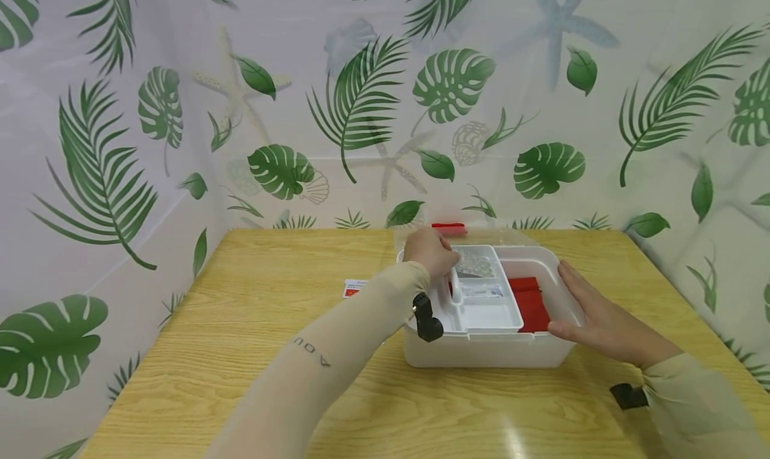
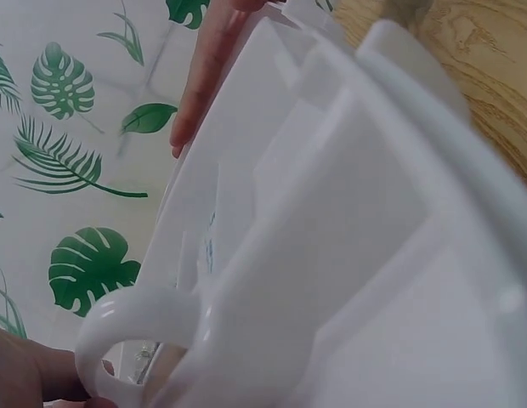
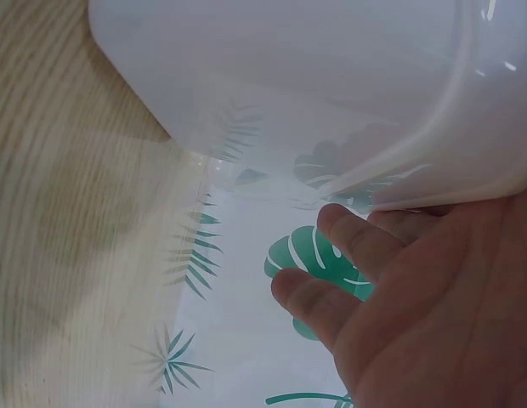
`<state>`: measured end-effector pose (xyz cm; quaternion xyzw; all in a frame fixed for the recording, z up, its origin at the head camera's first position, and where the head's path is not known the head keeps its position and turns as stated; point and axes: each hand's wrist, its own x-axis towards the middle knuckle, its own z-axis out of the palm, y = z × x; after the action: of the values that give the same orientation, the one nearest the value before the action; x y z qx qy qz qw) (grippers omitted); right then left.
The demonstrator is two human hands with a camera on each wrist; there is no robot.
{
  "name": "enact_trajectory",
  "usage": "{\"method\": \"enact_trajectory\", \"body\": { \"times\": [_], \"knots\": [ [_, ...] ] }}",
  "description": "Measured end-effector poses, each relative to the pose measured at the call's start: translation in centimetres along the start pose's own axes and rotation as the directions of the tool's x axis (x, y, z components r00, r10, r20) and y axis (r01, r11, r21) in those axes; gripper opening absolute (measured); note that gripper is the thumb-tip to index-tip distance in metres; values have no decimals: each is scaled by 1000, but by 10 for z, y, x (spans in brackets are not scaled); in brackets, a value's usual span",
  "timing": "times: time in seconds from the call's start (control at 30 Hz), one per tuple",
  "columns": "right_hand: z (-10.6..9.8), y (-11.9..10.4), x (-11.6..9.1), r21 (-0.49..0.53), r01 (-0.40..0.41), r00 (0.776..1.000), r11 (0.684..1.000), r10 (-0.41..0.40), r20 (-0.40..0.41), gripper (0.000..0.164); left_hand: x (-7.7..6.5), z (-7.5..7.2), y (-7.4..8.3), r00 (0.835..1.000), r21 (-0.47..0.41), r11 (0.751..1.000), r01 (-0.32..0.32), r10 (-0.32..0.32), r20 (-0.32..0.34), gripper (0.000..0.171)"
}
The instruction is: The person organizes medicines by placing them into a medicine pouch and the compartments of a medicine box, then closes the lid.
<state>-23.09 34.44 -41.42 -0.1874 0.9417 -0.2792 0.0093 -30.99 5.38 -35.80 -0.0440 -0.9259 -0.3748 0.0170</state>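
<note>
A translucent white storage box [image 1: 481, 353] stands on the table with a white divided tray [image 1: 490, 317] set in its left and middle part. My left hand [image 1: 428, 252] has its fingers curled at the tray's looped handle [image 2: 149, 308]. Small clear packets [image 1: 475, 265] lie in the tray's compartments. Against the box's right end rests my right hand [image 1: 601, 317], its fingers extended along the outer wall. In the right wrist view those fingers [image 3: 361, 238] lie beside the cloudy wall. Red fabric [image 1: 531, 305] shows inside the box, right of the tray.
The box's clear lid [image 1: 502, 236] extends behind it, with a red item [image 1: 448, 228] showing there. A small white and red packet [image 1: 353, 287] lies left of the box, partly behind my left forearm. A leaf-patterned sheet [image 1: 373, 198] hangs beyond the wooden table [image 1: 289, 278].
</note>
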Motion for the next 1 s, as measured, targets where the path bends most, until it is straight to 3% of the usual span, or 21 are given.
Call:
{"method": "enact_trajectory", "body": {
  "times": [0.17,0.23,0.33,0.47,0.53,0.63,0.8,0.87,1.0],
  "knots": [
    [0,-3,0,3,-5,1000,1000,5,4,105,-3,-5,0,999,29,999,-44,44,14,13],
    [1,-3,1,5,-4,1000,1000,4,5,105,-5,-10,-2,997,3,998,-70,70,27,16],
    [2,-1,1,7,1,1000,1000,-1,1,105,-9,-25,-7,995,-124,989,-78,85,57,18],
    [1,1,0,10,6,1000,1000,-6,-2,105,-16,-52,-20,996,-351,936,-6,37,80,18],
    [0,2,-1,9,6,1000,1000,-6,-4,105,-18,-67,-32,996,-425,904,33,4,85,18],
    [-1,1,-2,13,8,1000,1000,-8,-8,105,-22,-83,-57,994,-468,879,92,-54,92,19],
    [-2,1,-2,18,-8,1000,1000,8,0,105,-30,-88,-107,972,-495,838,230,-174,158,26],
    [-2,1,-1,19,-11,1000,1000,11,4,104,-34,-86,-126,960,-462,844,274,-213,180,32],
    [-1,0,1,22,-7,1000,1000,7,10,103,-37,-84,-162,945,-317,892,321,-278,175,34]
  ]
}}
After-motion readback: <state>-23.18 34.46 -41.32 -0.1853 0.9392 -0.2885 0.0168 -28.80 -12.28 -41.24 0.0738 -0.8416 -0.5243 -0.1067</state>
